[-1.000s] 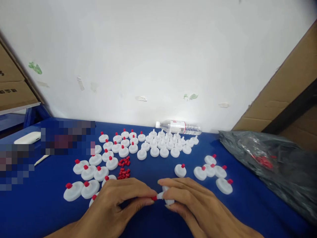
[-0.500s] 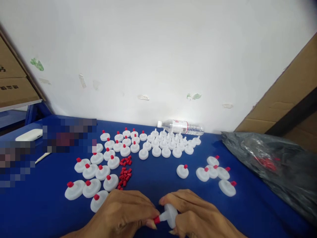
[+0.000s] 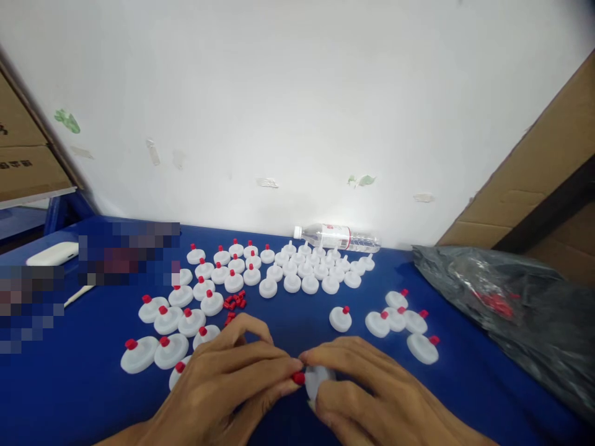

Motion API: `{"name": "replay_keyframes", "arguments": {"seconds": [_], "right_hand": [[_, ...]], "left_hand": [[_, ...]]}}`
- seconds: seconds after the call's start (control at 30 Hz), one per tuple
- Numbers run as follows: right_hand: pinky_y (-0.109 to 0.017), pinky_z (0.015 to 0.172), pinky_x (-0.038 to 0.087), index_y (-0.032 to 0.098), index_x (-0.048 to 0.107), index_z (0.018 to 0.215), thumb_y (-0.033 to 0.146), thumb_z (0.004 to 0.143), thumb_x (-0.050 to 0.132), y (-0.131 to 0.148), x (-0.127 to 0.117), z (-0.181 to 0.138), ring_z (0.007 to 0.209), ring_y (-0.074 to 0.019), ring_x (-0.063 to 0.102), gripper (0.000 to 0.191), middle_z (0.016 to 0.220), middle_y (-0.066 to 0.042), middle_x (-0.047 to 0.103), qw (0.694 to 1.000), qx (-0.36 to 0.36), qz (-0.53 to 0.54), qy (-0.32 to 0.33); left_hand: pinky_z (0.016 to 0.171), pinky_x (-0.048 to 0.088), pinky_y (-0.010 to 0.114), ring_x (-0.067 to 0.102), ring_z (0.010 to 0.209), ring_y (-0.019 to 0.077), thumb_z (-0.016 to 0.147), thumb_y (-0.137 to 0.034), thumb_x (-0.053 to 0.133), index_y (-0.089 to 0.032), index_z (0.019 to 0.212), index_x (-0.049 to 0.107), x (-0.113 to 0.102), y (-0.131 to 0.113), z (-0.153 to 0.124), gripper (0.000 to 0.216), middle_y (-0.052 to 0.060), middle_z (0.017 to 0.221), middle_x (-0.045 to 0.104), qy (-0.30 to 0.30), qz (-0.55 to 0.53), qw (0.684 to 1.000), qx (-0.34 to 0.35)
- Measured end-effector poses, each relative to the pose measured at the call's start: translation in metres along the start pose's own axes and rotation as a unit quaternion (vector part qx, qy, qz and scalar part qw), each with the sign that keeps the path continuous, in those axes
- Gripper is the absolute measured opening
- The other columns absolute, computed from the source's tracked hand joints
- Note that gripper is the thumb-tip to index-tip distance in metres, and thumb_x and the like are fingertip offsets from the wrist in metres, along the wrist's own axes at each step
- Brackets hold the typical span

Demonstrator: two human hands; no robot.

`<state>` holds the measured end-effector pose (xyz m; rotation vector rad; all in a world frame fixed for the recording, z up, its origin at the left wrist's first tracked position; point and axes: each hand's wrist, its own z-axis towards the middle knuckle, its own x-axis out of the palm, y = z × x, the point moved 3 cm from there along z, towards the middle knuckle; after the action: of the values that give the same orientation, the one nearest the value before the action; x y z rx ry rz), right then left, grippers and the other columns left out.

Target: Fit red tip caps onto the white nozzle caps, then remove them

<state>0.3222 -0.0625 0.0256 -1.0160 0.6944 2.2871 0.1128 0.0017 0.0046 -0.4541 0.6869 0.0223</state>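
Note:
My left hand (image 3: 237, 378) pinches a small red cap (image 3: 298, 377) between thumb and fingers. The cap sits at the nozzle end of a white plastic lid (image 3: 318, 379), and my right hand (image 3: 367, 390) grips that lid by its round body. Both hands are close together at the table's near edge. Beyond my left hand lies a pile of loose red caps (image 3: 235, 301), partly hidden by my fingers. To the left stand many white lids with red caps on their nozzles (image 3: 171, 351). Uncapped white lids (image 3: 310, 284) cluster at the middle back.
Several capped lids (image 3: 423, 348) stand at the right on the blue table (image 3: 288, 322). A clear plastic bottle (image 3: 337, 237) lies along the wall. A grey plastic bag (image 3: 506, 316) with red pieces covers the right side. A white device (image 3: 53, 254) is at far left.
Both hands have moved slightly up. The held lid has turned so its nozzle shows less, and my left hand now covers more of the loose red caps.

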Motion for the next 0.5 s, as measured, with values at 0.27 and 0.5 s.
{"name": "replay_keyframes", "arguments": {"seconds": [0.27, 0.5], "right_hand": [[-0.041, 0.098, 0.057, 0.022, 0.064, 0.124, 0.025, 0.108, 0.054, -0.045, -0.022, -0.005, 0.11, -0.0225, 0.071, 0.019, 0.116, -0.008, 0.075, 0.978, 0.072, -0.192, -0.047], [-0.069, 0.116, 0.041, 0.017, 0.068, 0.135, 0.04, 0.114, 0.035, -0.072, -0.015, -0.011, 0.137, -0.0352, 0.06, 0.046, 0.136, -0.009, 0.073, 0.949, 0.156, -0.262, 0.086]], "left_hand": [[0.111, 0.042, 0.033, 0.055, 0.117, 0.0225, 0.106, -0.005, 0.044, -0.015, 0.118, 0.071, -0.007, -0.002, 0.001, 0.031, 0.002, 0.113, 0.074, 0.039, 0.222, 0.972, 0.061], [0.1, 0.047, 0.044, 0.055, 0.115, 0.0294, 0.104, -0.006, 0.046, -0.014, 0.12, 0.068, -0.006, -0.001, 0.004, 0.029, 0.007, 0.114, 0.072, 0.035, 0.323, 0.944, 0.06]]}}
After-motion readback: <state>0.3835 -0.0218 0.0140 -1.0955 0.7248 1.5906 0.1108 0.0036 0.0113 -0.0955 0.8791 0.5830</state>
